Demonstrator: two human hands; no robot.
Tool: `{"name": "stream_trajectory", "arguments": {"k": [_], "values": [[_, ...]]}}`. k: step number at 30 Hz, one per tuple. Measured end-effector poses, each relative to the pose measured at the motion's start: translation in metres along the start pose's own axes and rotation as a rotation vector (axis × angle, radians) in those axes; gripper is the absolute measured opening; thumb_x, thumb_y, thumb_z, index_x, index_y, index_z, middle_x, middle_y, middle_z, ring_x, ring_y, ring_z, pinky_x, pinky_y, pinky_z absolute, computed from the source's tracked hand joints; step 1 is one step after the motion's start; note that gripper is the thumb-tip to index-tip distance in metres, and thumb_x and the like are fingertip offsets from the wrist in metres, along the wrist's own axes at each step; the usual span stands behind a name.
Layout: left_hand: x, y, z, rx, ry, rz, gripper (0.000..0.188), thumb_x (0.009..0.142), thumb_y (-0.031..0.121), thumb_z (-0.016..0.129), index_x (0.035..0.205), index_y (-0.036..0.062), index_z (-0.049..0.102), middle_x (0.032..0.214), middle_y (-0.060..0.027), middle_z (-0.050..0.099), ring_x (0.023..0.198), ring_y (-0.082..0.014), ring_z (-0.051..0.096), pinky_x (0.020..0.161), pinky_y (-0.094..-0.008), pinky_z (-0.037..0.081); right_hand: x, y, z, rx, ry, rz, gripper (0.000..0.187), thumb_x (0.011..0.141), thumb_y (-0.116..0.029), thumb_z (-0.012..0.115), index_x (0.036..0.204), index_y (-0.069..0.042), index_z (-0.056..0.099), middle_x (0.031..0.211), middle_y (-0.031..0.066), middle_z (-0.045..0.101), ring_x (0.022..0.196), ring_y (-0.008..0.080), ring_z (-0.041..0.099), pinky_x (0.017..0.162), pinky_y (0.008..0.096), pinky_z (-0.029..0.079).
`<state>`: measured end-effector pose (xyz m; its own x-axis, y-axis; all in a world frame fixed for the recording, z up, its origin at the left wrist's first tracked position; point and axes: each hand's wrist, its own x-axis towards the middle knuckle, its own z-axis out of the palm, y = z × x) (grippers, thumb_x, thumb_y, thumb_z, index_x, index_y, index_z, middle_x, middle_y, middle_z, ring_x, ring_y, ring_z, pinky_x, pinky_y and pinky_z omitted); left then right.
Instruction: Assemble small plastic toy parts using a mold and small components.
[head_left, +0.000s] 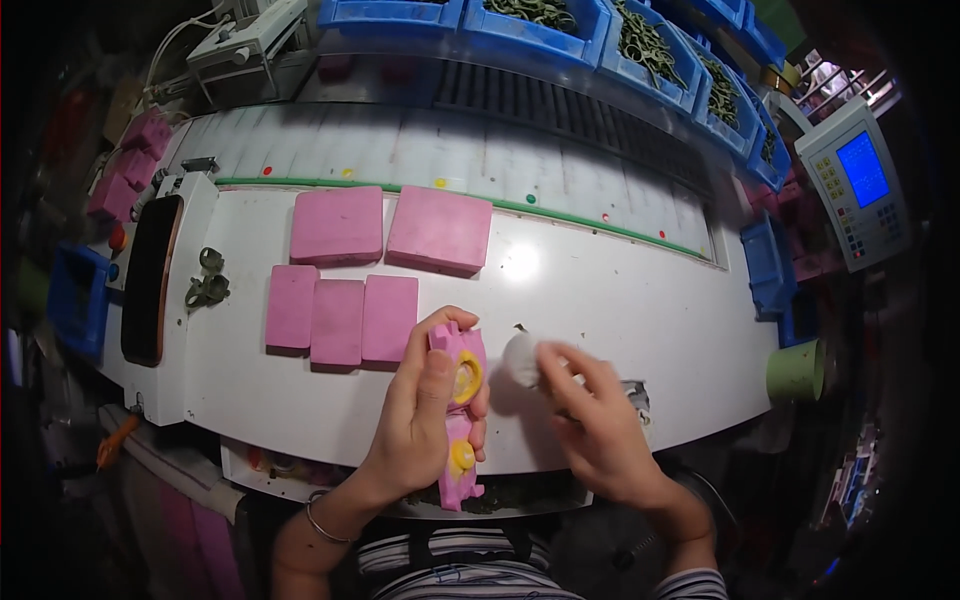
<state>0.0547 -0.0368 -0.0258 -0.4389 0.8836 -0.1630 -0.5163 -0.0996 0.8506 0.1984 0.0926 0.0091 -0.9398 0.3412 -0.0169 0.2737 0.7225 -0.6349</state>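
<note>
My left hand [418,420] is wrapped round a long pink rubbery mould [459,428] with yellow round parts set in it, an open ring at the upper part and a smaller disc lower down. The mould is held upright above the front of the white table [560,300]. To its right, my right hand [605,425] pinches a whitish rounded pad [520,360] between thumb and fingers; motion blurs it, and its exact kind cannot be made out. The pad is apart from the mould. A small dark scrap [519,327] lies just beyond the pad.
Several pink blocks [340,225] lie on the table at left centre. Small dark green rings [208,290] sit near a black phone [153,280]. Blue bins [655,85] of green pieces line the back. A control panel [862,175] and green cup [796,372] stand right.
</note>
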Motion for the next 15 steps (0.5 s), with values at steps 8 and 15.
{"name": "stream_trajectory", "arguments": {"k": [8, 15], "values": [[0.008, 0.004, 0.012, 0.197, 0.097, 0.052, 0.034, 0.102, 0.029, 0.026, 0.127, 0.0080, 0.035, 0.073, -0.0055, 0.052, 0.051, -0.0089, 0.048, 0.048, -0.0222, 0.043, 0.009, -0.011, 0.013, -0.214, 0.171, -0.276, 0.072, 0.059, 0.008, 0.059, 0.130, 0.003, 0.046, 0.137, 0.0213, 0.042, 0.099, 0.0285, 0.053, 0.084, 0.0361, 0.043], [0.011, -0.003, 0.011, 0.139, 0.069, 0.009, 0.037, 0.102, 0.033, 0.022, 0.126, 0.0080, 0.035, 0.072, -0.0062, 0.052, 0.049, -0.0106, 0.050, 0.047, -0.0221, 0.044, 0.007, -0.006, 0.025, -0.151, 0.192, -0.301, 0.075, 0.059, 0.011, 0.056, 0.132, 0.005, 0.041, 0.140, 0.0227, 0.037, 0.099, 0.0336, 0.052, 0.085, 0.0367, 0.043]]}}
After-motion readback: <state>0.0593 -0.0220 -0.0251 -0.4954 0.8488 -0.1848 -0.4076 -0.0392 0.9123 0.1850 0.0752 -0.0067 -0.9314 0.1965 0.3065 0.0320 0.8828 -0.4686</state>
